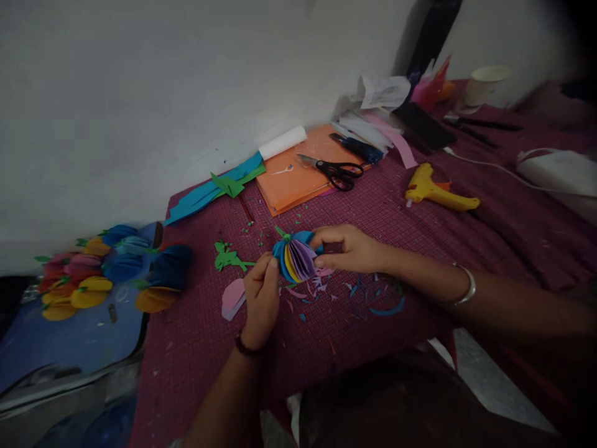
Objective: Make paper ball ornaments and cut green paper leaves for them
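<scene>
Paper ball (302, 261), its leaves fanned in blue, yellow and purple with a green tip on top, was held between my two hands just below the centre of the frame. My left hand (261, 292) was nearly closed, thumb and forefinger pinching the ball's left edge; a dark bracelet (249, 347) circled that wrist. My right hand (347, 249) was partly curled, thumb and fingers gripping the blue leaves at the right edge, with a silvery bangle (466, 284) farther up the arm.

Beside the left hand lay pink and lilac cut-outs (232, 298) and green paper pieces (227, 257); small scraps (321, 287) littered the checked cloth (209, 348) below the ball. Black-handled scissors (336, 171) rested on orange sheets (284, 186) at upper centre, and a yellow glue gun (438, 190) lay right of centre. At upper right, a white sheet (385, 92) bore greyish print too faint and small to read; it stood near a dark phone (422, 127) and a pale cup (485, 84). At the left of the frame, more paper balls (93, 289) sat clustered on a blue surface (88, 339).
</scene>
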The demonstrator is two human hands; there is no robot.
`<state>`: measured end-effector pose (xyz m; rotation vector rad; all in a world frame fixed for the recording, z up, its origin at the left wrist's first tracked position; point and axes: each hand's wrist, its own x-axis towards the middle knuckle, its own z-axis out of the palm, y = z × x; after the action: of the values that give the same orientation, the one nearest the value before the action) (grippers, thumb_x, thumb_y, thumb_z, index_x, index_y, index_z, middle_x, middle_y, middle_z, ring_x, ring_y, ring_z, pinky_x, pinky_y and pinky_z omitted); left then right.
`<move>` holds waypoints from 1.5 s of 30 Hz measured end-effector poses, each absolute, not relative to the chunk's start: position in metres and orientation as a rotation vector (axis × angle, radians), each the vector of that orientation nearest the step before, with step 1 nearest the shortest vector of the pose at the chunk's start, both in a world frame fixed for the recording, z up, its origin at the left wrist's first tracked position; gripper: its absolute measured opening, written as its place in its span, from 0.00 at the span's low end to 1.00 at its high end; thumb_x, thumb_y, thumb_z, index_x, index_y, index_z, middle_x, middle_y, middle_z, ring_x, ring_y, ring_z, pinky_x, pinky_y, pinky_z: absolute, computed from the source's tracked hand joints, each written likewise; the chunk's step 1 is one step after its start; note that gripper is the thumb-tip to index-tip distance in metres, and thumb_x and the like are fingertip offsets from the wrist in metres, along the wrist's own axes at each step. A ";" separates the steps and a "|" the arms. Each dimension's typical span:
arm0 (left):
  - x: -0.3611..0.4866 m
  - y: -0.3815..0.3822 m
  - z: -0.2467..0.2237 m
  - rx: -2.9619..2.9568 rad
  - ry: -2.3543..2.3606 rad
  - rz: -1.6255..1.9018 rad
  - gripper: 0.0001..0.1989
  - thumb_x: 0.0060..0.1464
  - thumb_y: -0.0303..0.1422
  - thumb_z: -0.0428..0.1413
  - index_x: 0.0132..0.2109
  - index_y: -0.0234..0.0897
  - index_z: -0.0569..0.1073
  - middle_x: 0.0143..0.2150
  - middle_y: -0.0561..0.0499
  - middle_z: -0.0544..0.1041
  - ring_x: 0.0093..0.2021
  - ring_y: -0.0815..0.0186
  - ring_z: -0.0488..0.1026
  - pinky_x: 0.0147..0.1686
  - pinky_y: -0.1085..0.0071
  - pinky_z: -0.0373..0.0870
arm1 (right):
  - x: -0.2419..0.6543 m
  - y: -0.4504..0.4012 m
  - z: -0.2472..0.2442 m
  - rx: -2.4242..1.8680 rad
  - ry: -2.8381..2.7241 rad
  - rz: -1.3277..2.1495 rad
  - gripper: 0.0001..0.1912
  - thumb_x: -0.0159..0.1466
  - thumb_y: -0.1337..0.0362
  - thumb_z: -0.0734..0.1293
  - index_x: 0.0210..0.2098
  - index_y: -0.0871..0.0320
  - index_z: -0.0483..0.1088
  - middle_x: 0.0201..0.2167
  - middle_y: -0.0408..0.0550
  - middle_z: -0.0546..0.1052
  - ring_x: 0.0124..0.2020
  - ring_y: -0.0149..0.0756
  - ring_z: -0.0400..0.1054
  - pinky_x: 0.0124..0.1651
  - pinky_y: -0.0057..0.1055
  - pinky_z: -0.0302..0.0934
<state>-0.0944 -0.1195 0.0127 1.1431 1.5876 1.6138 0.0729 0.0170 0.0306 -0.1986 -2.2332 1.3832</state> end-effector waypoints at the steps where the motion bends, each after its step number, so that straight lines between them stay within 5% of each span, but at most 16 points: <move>1: -0.094 -0.119 0.014 1.173 1.591 1.599 0.13 0.57 0.40 0.55 0.29 0.37 0.72 0.26 0.54 0.68 0.28 0.69 0.63 0.31 0.73 0.63 | 0.073 0.017 0.031 -0.194 -2.234 1.370 0.15 0.61 0.54 0.69 0.34 0.63 0.71 0.29 0.45 0.73 0.32 0.31 0.66 0.38 0.29 0.60; 12: -0.094 -0.118 0.013 1.411 1.626 1.575 0.07 0.51 0.31 0.60 0.28 0.38 0.72 0.27 0.54 0.68 0.29 0.70 0.64 0.33 0.73 0.63 | 0.073 0.014 0.034 -0.213 -2.182 1.459 0.15 0.60 0.55 0.68 0.33 0.63 0.70 0.29 0.44 0.72 0.33 0.32 0.66 0.39 0.29 0.60; 25: -0.095 -0.118 0.011 1.193 1.447 1.600 0.10 0.49 0.35 0.63 0.28 0.36 0.71 0.26 0.56 0.69 0.27 0.72 0.63 0.29 0.76 0.64 | 0.074 0.015 0.036 -0.253 -2.087 1.689 0.14 0.59 0.57 0.69 0.33 0.64 0.70 0.30 0.45 0.71 0.32 0.30 0.64 0.35 0.27 0.59; 31: -0.097 -0.116 0.000 1.024 1.316 1.592 0.10 0.45 0.33 0.66 0.30 0.36 0.71 0.28 0.56 0.71 0.28 0.72 0.64 0.33 0.75 0.65 | 0.072 0.018 0.034 -0.142 -2.005 1.793 0.18 0.62 0.51 0.66 0.32 0.64 0.68 0.25 0.41 0.66 0.27 0.25 0.59 0.31 0.24 0.56; 45: -0.098 -0.119 0.014 1.361 1.561 1.460 0.11 0.49 0.32 0.61 0.25 0.36 0.68 0.24 0.56 0.67 0.27 0.71 0.62 0.30 0.74 0.61 | 0.073 0.018 0.034 -0.167 -2.171 1.791 0.18 0.60 0.52 0.68 0.33 0.63 0.67 0.27 0.42 0.67 0.29 0.27 0.60 0.31 0.25 0.55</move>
<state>-0.0981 -0.1187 0.0138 1.3611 1.5612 1.4596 0.0727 0.0183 0.0336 -0.1668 -2.1711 1.7908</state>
